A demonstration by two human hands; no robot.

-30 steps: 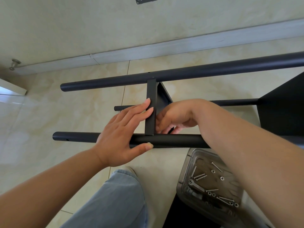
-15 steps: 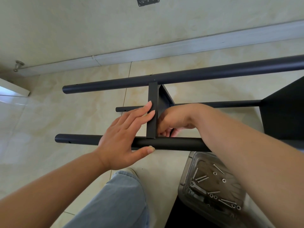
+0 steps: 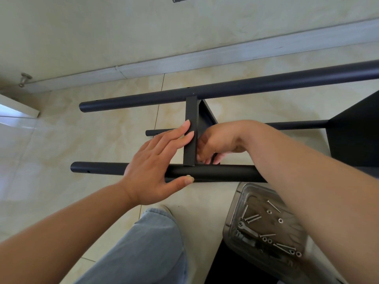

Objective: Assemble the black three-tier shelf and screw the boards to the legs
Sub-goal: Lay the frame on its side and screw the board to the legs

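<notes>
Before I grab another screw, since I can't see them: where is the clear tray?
In the head view the clear tray sits on the floor at lower right, just below the near black leg, partly under the right forearm.

A doorstop (image 3: 25,78) stands on the tiled floor (image 3: 86,140) by the pale skirting (image 3: 205,60). A door's edge (image 3: 14,108) shows at left. A jeans leg (image 3: 143,249) fills the bottom.

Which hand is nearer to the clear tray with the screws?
Right. The right hand is behind the board edge, its forearm passing over the clear tray. The left hand rests on the near leg, further left.
</notes>
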